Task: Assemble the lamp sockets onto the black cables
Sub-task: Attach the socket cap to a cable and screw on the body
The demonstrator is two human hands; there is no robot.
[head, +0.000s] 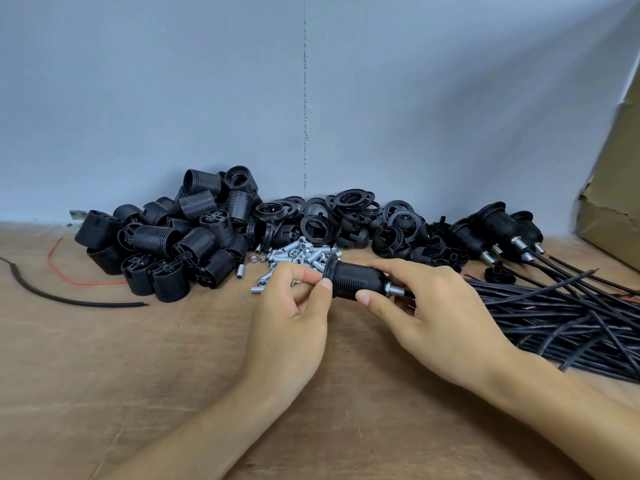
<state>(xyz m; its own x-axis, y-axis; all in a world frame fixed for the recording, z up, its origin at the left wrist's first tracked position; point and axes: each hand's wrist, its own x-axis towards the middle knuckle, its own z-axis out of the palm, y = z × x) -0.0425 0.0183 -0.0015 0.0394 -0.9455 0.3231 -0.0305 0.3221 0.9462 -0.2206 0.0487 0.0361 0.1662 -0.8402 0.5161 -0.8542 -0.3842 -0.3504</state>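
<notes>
**Wooden bench, one socket held between two hands**

Pale wood makes up the bench (104, 358), which runs back to a plain grey-blue wall (173, 98). At the centre of the frame a black ribbed lamp socket (356, 280) is held on its side, its flanged end toward the left and a threaded metal tube (396, 290) sticking out of its right end. The left hand (294, 317) pinches the flanged end between thumb and curled fingertips. The right hand (440, 320) grips the narrow end, thumb under the body and fingers curled over the top by the tube.

Just behind the socket lies a scatter of small metal tubes (298, 254). A heap of ribbed socket bodies (173, 244) fills the left centre against the wall, and a pile of black rings (349, 202) sits behind the tubes. At right, finished sockets (495, 226) lie with their cables trailing into a thick bundle of black cables (571, 323). A single dark cable (69, 299) and a red wire (55, 261) lie at far left. Torn cardboard (616, 188) leans at the right edge.
</notes>
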